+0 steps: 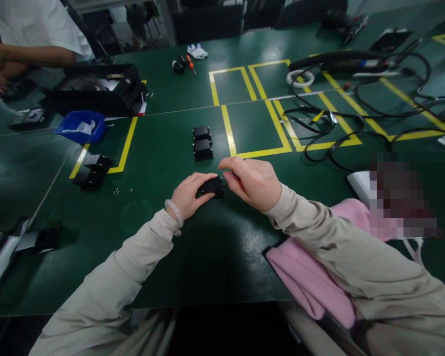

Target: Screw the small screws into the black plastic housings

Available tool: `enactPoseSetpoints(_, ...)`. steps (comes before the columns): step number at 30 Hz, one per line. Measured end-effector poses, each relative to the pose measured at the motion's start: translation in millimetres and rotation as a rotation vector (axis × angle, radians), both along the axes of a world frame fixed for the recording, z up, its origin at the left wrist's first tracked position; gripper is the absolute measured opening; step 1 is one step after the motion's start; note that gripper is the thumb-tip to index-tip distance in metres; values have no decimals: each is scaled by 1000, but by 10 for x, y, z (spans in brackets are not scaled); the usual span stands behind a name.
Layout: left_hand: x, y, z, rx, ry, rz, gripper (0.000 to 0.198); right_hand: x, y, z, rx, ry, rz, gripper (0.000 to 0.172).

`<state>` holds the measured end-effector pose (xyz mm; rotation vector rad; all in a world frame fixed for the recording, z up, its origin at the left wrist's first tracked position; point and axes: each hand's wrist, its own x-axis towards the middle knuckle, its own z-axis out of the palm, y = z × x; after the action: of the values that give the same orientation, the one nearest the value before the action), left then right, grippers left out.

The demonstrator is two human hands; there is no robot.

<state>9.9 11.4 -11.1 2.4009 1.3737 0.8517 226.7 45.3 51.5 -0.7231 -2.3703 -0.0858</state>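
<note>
My left hand [187,194] grips a small black box [212,187] on the green table, fingers along its far side and thumb along the near side. My right hand [252,182] is held just right of that box, thumb and index finger curled toward each other. Whatever may be between those fingertips is too small to make out. Beyond the held box stand two similar black boxes [202,143], one behind the other. Several tiny screws [116,191] lie to the left of my left hand.
More black parts [92,173] sit at the left, near a blue bin [82,127] and a large black case [96,91]. A co-worker's arm [33,53] reaches in there. Black cables [330,138] sprawl at the right. Pink cloth [311,277] lies under my right forearm.
</note>
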Motion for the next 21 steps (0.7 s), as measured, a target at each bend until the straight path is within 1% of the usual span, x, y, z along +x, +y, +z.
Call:
enactPoseSetpoints(4,-6,1,5,-13,10,-6,40,6,2,-3,-27,-49,-11,34)
enactPoseSetpoints(6,-8,2,7,-21,9,-5,40,5,2,-6,-31,-40,-16,33)
enactPoseSetpoints(10,-2,0,13,-29,3,5,39,3,-2,-5,-56,3,17,32)
enactPoseSetpoints(16,6,-4,25,-41,3,8,40,11,-2,-1,-47,-15,13,36)
enactPoseSetpoints(21,0,0,21,-43,15,11,40,-7,-12,-6,-25,6,-2,30)
